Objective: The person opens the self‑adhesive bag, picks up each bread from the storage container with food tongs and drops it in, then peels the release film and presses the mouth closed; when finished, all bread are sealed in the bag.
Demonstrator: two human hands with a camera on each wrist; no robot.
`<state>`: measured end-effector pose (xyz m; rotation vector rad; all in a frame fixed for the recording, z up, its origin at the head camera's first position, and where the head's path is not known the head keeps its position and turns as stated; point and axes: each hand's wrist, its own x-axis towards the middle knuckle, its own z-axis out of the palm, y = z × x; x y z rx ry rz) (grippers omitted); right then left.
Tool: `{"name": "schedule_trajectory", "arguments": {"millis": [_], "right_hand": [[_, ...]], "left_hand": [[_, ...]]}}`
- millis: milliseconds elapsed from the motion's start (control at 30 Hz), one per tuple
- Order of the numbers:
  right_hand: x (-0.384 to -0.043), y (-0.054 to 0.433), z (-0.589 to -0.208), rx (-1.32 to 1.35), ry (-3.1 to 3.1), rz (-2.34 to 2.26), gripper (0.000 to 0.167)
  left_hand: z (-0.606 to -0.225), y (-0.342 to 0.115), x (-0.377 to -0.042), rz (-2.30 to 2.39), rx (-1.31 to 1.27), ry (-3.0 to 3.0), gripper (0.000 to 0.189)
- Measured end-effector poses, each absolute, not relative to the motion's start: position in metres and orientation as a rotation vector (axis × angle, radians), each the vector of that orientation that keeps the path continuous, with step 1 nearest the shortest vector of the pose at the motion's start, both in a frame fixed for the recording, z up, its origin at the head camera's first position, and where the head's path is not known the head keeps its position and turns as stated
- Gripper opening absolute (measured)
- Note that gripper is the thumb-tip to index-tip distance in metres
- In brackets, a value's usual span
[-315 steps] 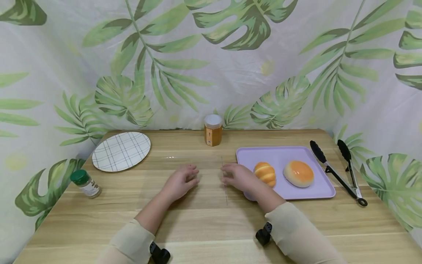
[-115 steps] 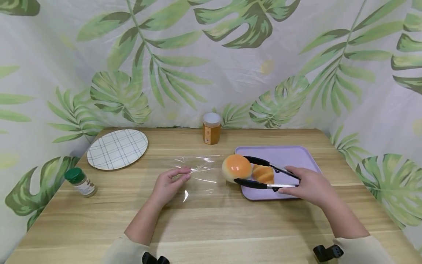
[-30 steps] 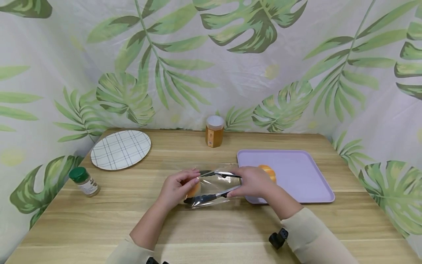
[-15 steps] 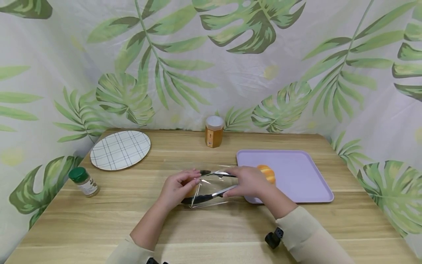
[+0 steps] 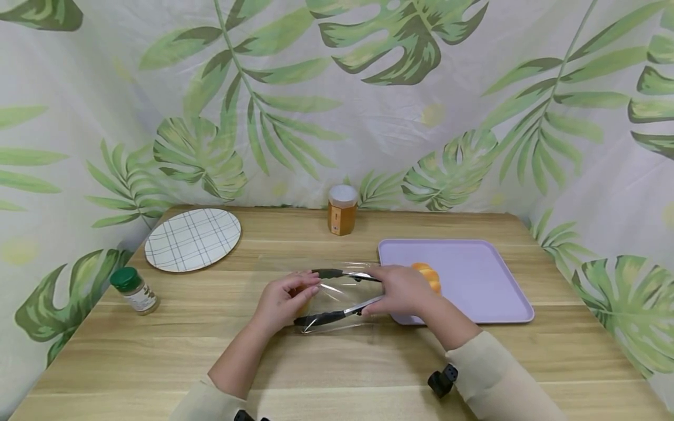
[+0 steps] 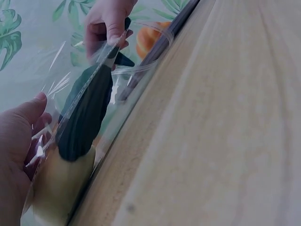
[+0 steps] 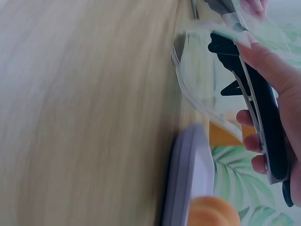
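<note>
A clear plastic bag point(image 5: 339, 292) lies at the middle of the table, its mouth toward the right. My left hand point(image 5: 281, 301) pinches its upper film near the far end. My right hand point(image 5: 402, 289) grips a pair of black-and-silver tongs point(image 5: 326, 317), whose spread arms reach into the bag. In the left wrist view a round bun point(image 6: 61, 188) sits inside the film, beside a black tong tip; in the head view my left hand mostly hides it. The right wrist view shows my fingers around the tong handles point(image 7: 265, 122) at the bag's mouth.
On the right stands a lilac tray point(image 5: 484, 286) with a ridged bread roll point(image 5: 430, 276), partly behind my right hand. A honey-coloured jar point(image 5: 342, 217) stands at the back. To the left are a checked plate point(image 5: 193, 240) and a green-capped shaker point(image 5: 136, 290).
My right hand has picked up the tongs from the right and carried the round bun off the tray into the bag. Over the last second the tongs shift only slightly; my left hand stays put.
</note>
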<state>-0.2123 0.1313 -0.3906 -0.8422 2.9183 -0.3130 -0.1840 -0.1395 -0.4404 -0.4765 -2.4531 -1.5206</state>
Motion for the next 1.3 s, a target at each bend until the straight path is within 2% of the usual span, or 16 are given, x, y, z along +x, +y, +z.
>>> {"name": "schedule_trajectory", "arguments": {"millis": [200, 433, 667, 833, 1300], "right_hand": [[-0.206, 0.155, -0.385, -0.779, 2.956, -0.279, 0.089], [-0.195, 0.189, -0.381, -0.695, 3.012, -0.29, 0.081], [-0.177, 0.23, -0.378, -0.626, 3.106, -0.354, 0.086], [-0.166, 0.262, -0.375, -0.491, 3.154, -0.454, 0.082], [-0.146, 0.322, -0.386, -0.267, 3.2, -0.484, 0.078]], "left_hand": [[-0.441, -0.14, -0.185, -1.502, -0.481, -2.457, 0.018], [-0.441, -0.141, -0.185, -1.482, -0.429, -2.491, 0.02], [-0.442, -0.143, -0.189, -1.484, -0.365, -2.504, 0.02], [-0.443, -0.146, -0.193, -1.51, -0.365, -2.442, 0.016], [-0.443, -0.145, -0.194, -1.503, -0.384, -2.424, 0.017]]}}
